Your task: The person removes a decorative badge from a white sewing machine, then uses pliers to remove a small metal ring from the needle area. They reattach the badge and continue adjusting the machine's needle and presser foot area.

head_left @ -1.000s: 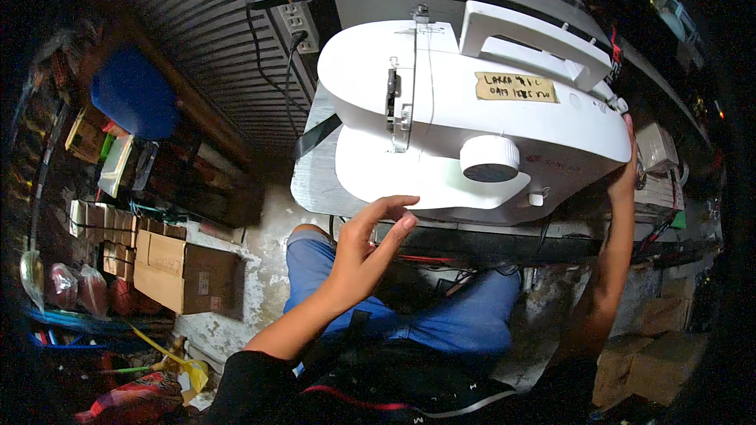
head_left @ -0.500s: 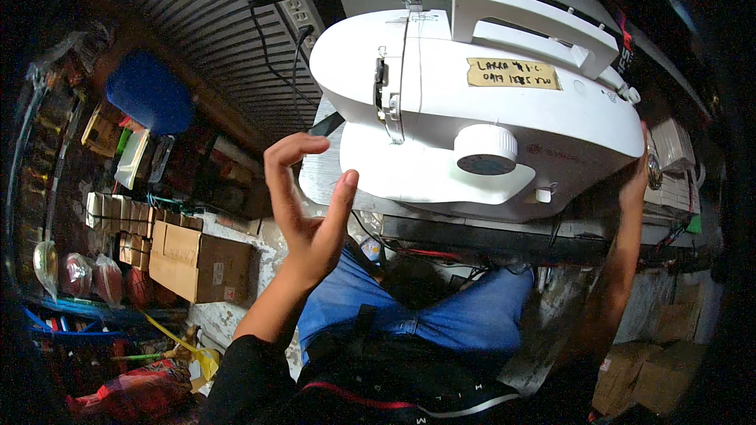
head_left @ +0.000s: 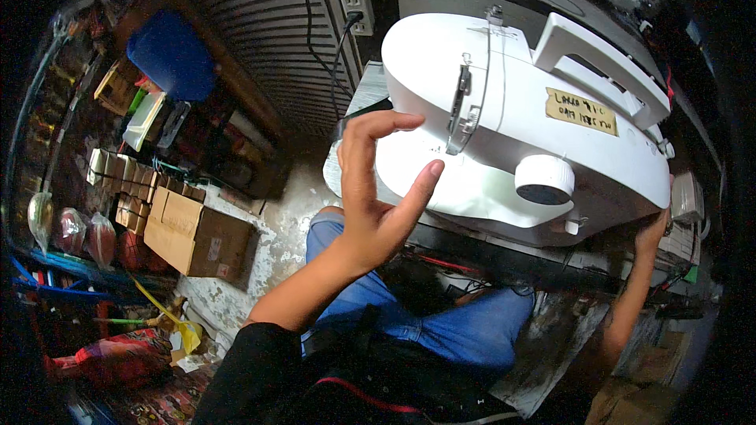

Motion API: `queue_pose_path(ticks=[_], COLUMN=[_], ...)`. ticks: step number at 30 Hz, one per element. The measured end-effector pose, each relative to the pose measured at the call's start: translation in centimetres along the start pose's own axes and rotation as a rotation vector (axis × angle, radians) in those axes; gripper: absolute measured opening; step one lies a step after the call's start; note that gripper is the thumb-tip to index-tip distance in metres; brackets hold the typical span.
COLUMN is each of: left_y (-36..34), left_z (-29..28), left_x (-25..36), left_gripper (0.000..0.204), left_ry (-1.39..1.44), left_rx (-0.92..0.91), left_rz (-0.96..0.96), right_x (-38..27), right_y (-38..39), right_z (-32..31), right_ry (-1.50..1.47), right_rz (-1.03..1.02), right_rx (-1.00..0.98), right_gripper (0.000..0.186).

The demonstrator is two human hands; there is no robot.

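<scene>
A white sewing machine [head_left: 441,55] stands on the table, with a round white dial [head_left: 543,179] facing me and a carry handle [head_left: 583,51] on top. A strip of tan tape [head_left: 581,114] with handwriting is stuck on its upper side. In front of the needle end [head_left: 463,122], my left hand [head_left: 368,216] is raised, its thumb and forefinger curved with a gap between them. No thread or cloth shows in that gap. At the machine's right end is my right hand [head_left: 652,224], its fingers mostly hidden behind the body.
A power outlet [head_left: 356,8] with a plugged-in cord is behind the machine. Cables [head_left: 449,264] hang below the table edge, above my knees. To the left are a cardboard box [head_left: 177,228], a blue container [head_left: 172,55] and shelves of goods. Stacked white boxes [head_left: 681,232] sit at the right.
The view has shifted, so the machine appears farther right and slightly lower. My left hand has moved right, closer to the needle end. My right hand stays at the machine's right end.
</scene>
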State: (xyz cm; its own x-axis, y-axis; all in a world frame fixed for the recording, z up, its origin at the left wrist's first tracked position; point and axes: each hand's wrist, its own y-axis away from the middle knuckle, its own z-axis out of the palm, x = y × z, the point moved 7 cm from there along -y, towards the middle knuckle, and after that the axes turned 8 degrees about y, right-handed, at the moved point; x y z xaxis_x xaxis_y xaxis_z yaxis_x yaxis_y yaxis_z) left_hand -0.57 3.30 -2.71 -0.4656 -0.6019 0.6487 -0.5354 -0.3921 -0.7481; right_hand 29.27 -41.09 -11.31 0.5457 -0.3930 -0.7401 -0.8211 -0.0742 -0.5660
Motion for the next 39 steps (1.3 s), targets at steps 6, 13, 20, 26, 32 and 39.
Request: queue_pose_path(ticks=[6, 13, 20, 26, 32, 39], left_y=[0.7, 0.9, 0.9, 1.6, 2.5, 3.8], left_z=[-0.6, -2.3, -1.7, -2.0, -3.3, -2.1], left_x=[-0.9, -1.4, -1.5, -1.8, -3.1, -4.3], left_gripper=[0.039, 0.032, 0.028, 0.027, 0.025, 0.024], left_ry=[-0.007, -0.025, 0.027, 0.034, 0.071, 0.193], left_rx=[0.029, 0.072, 0.076, 0.083, 0.117, 0.106], left_rz=[-0.016, 0.032, 0.027, 0.0, -0.061, -0.232], right_x=[0.8, 4.8, 2.2, 1.9, -7.0, -16.7], right_y=[-0.2, 10.9, 13.4, 13.8, 15.3, 16.5], right_z=[-2.2, 3.0, 4.0, 2.3, -0.9, 0.2], right_ry=[0.231, 0.82, 0.871, 0.784, 0.81, -0.15], right_rz=[-0.1, -0.014, 0.117, 0.366, 0.036, -0.024], right_rx=[0.023, -0.287, -0.328, -0.298, -0.096, -0.119], right_gripper=[0.05, 0.04, 0.036, 0.033, 0.034, 0.037])
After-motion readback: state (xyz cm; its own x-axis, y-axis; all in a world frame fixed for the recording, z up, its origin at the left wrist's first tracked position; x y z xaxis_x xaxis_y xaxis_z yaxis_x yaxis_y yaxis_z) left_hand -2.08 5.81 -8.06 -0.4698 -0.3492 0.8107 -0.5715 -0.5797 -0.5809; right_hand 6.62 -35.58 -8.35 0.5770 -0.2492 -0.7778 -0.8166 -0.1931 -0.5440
